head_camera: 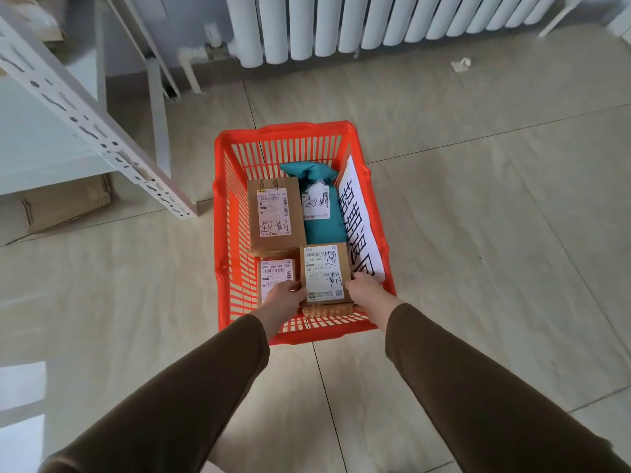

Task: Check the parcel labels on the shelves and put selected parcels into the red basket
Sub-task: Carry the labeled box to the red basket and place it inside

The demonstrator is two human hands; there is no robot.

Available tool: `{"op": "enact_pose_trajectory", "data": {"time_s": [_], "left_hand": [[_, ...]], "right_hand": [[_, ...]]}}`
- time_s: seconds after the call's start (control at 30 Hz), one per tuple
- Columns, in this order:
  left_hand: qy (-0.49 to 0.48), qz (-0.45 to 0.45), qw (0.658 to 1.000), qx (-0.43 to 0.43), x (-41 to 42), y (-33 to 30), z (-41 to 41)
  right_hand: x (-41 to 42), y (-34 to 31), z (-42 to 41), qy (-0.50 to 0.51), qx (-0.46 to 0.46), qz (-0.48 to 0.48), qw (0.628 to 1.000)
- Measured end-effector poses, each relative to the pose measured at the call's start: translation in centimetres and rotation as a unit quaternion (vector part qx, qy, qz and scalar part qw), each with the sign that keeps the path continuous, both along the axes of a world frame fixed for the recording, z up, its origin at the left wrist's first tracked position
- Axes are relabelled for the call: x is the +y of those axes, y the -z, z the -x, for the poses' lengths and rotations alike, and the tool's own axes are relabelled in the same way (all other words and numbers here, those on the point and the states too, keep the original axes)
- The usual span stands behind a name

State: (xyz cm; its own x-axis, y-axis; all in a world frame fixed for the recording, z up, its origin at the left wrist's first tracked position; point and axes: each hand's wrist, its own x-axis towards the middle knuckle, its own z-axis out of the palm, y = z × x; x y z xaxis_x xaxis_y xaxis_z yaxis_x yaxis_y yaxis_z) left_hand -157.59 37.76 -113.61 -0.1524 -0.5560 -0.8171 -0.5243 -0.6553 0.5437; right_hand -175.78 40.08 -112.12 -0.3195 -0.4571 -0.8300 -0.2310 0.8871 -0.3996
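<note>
Red basket (pixel 300 213) sits on the tiled floor (pixel 478 233) at mid-frame, right of the white shelf (pixel 85 124) in the upper left. Inside, left to right — a tall brown box (pixel 276 216), a teal bag (pixel 321 203), a white sign (pixel 363 223) along the right wall. At the near end, the left hand (pixel 285 298) and right hand (pixel 363 290) pinch a small labelled box (pixel 326 274) between them — fingers closed on its edges.
</note>
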Motion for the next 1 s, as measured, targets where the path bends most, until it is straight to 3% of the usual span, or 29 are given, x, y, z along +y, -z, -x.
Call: {"op": "enact_pose_trajectory", "data": {"time_s": [0.5, 0.67, 0.83, 1.0], "left_hand": [[0.147, 0.075, 0.984, -0.070, -1.0, 3.2, 0.3], [0.133, 0.059, 0.988, -0.057, -1.1, 3.0, 0.4], [0.094, 0.037, 0.995, -0.020, -1.6, -0.2, 0.1], [0.047, 0.061, 0.997, 0.019, -2.5, -9.3, -1.1]], "right_hand": [[-0.8, 2.9, -0.4, -0.104, 0.034, -0.034, 0.993], [-0.7, 1.9, -0.6, -0.103, 0.019, -0.041, 0.994], [-0.6, -1.0, -0.9, 0.002, -0.080, 0.007, 0.997], [-0.8, -10.5, -2.2, -0.011, -0.063, 0.092, 0.994]]}}
